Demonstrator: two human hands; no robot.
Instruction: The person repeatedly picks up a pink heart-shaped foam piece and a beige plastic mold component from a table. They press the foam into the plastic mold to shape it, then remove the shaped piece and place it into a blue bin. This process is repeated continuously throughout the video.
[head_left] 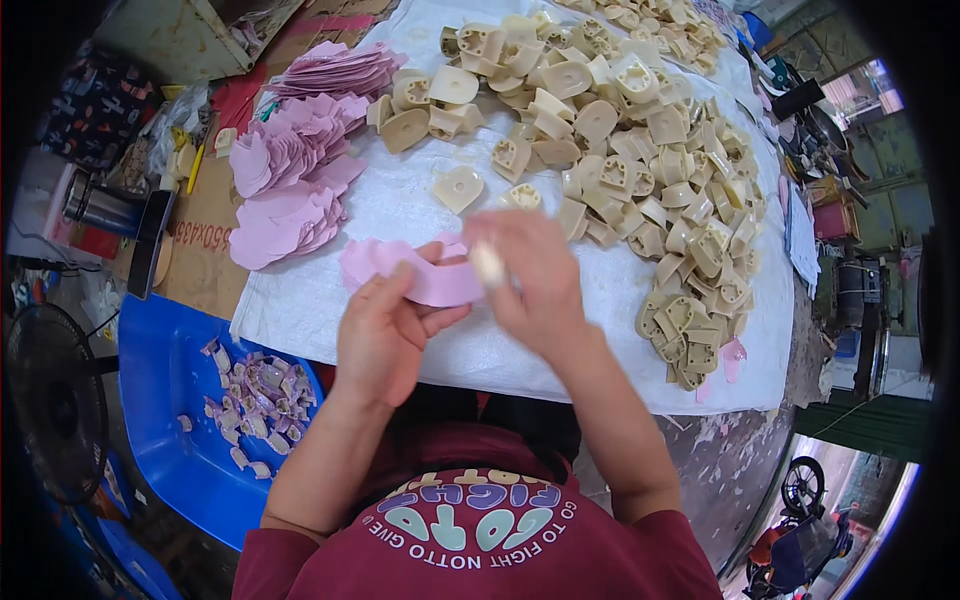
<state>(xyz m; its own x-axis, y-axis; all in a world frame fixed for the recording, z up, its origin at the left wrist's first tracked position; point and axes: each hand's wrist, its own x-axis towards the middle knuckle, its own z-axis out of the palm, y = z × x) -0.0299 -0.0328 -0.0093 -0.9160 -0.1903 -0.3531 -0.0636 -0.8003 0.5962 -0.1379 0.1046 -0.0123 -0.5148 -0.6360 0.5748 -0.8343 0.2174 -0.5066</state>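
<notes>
My left hand [385, 335] is closed on a pink sheet piece [440, 284], thin and curved, with the thumb on top and the fingers beneath. The piece stretches right to my right hand [530, 280], which is smeared by motion. Between the right fingers is a small cream shoe heel [487, 264], blurred, at the end of the pink piece. Just beyond the hands, a loose beige shoe heel [459, 189] lies on the white cloth, with another heel [522, 197] beside the right knuckles.
A large pile of beige heels [670, 190] covers the table's right and far side. Stacked pink pieces [290, 215] lie to the left. A blue basin [165, 400] with pink-covered pieces [262, 400] stands at the lower left, near a black fan [55, 390]. White cloth [600, 340] covers the table.
</notes>
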